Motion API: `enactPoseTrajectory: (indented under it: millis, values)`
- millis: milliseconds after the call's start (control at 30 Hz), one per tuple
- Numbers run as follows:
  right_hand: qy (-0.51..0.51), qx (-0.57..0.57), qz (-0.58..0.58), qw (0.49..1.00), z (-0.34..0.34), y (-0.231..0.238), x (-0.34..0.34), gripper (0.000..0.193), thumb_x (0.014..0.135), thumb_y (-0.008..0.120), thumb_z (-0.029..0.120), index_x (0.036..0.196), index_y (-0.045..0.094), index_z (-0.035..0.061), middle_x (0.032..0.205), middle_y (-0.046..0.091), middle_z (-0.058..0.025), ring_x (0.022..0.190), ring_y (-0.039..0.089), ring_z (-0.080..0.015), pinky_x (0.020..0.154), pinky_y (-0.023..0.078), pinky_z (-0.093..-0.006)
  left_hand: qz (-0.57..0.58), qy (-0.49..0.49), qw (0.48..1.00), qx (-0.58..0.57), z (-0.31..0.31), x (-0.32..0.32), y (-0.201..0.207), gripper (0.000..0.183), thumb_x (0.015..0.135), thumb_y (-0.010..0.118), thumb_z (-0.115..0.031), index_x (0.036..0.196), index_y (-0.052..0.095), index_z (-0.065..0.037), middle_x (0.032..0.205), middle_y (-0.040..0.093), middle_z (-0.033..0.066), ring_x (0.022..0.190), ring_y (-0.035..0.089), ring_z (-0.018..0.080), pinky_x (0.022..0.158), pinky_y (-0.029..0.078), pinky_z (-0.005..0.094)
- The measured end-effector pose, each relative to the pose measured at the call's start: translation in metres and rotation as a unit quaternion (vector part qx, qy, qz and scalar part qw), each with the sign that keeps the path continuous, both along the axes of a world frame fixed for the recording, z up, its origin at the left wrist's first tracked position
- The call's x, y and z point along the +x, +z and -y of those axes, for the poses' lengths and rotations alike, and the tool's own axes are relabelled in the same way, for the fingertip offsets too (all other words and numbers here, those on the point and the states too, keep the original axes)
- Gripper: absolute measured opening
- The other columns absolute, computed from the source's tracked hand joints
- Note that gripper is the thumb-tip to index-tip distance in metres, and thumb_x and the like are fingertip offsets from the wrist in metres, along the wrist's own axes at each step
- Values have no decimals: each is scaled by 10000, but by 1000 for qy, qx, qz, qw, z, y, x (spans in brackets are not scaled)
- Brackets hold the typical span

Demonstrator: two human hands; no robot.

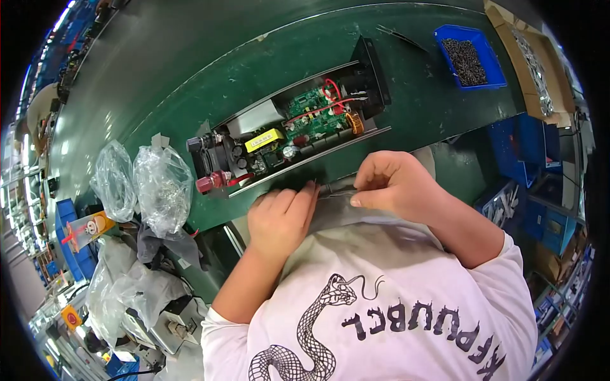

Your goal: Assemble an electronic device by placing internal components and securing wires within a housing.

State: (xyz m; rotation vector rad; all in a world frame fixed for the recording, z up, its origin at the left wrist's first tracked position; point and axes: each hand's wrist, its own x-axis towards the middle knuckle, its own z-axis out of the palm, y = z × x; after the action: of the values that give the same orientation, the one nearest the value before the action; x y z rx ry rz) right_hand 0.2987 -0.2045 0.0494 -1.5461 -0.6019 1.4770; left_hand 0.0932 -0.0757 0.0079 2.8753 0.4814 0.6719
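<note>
In front of me on the green bench lies an opened electronics unit (305, 120), with a green circuit board, a yellow-labelled transformer, red wires and a copper coil inside its metal case. Its black end panel (372, 73) stands at the far right. My left hand (283, 219) is at the bench's near edge, just below the case, fingers pressed together. Closed in a pinch, my right hand (397, 187) is close to my body. A thin greyish thing (337, 192) runs between the two hands; its kind is too small to make out.
A blue tray (499, 77) of small dark screws is at the far right, with tweezers (402, 37) beside it. Farther right stands a cardboard box (559, 86) with shiny metal parts. Clear plastic bags (163, 184) sit at the left edge. Blue bins (511, 152) stand at the right.
</note>
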Motion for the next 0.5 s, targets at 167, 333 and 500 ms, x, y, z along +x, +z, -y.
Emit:
enactPoseTrajectory:
  millis: [167,333,500]
  values:
    - [-17,-3,44,999,6,-11,-2,228,788,831,-34,743,618,36,796,649,15,706,569,-31,609,455,-227,-9,20,999,30,5,15,0,137,834,783,-199,959,739,-166,669,507,-16,550,550,171,503,459,320]
    - [2,64,146,987,5,-22,-4,235,801,829,-14,745,603,25,741,607,14,694,554,-42,605,445,-230,-19,38,998,50,-1,21,-11,161,836,789,-218,979,744,-158,760,630,11,624,635,210,573,527,340]
    - [-15,81,81,993,10,-25,-1,155,868,773,14,850,619,22,781,665,-26,693,612,-69,608,476,-236,12,27,998,63,-6,27,-15,162,821,818,-188,957,745,-141,763,657,34,624,639,249,574,528,352]
